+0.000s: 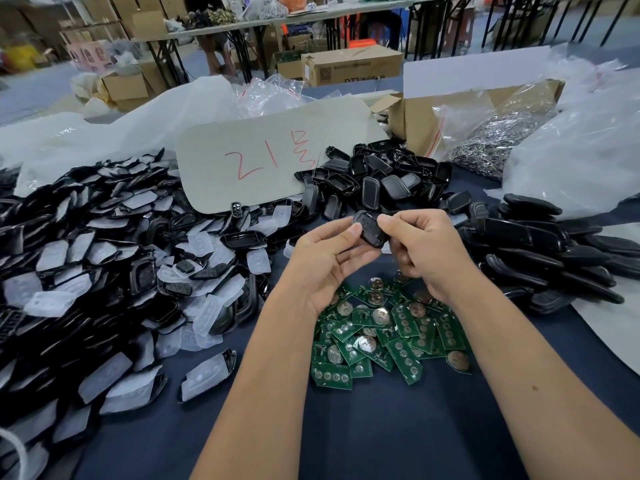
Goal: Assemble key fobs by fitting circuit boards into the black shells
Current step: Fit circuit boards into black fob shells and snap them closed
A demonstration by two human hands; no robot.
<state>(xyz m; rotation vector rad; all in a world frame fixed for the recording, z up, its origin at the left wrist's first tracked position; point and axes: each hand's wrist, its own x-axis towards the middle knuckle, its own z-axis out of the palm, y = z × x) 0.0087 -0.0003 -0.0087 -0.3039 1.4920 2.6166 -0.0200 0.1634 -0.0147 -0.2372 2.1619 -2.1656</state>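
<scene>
Head view: a glossy black shell [370, 229], oval and rounded, is held in the air above the dark blue counter [398, 427], just over the near pile of circuit boards [388, 337]. The left hand [329, 263] supports it from below, its thumb laid on the shell's left edge and the fingers [360, 252] curled under it. The right hand [420, 249] pinches the shell's right edge between thumb and curled fingers, so both hands are clamped on the same piece. Whether a board already sits inside cannot be told.

The circuit boards are green, with round silver contacts and coin cells, heaped loosely below the wrists. To the left spreads a wide heap of black shell halves with translucent white button pads [104, 271]. Behind the hands lies another pile of black shells [381, 178], partly under a grey card [263, 161] marked in red. Closed black fobs [540, 251] are stacked on the right, close beside the right hand. Farther back stand a cardboard box [426, 123] and a clear bag of metal rings [498, 140].
</scene>
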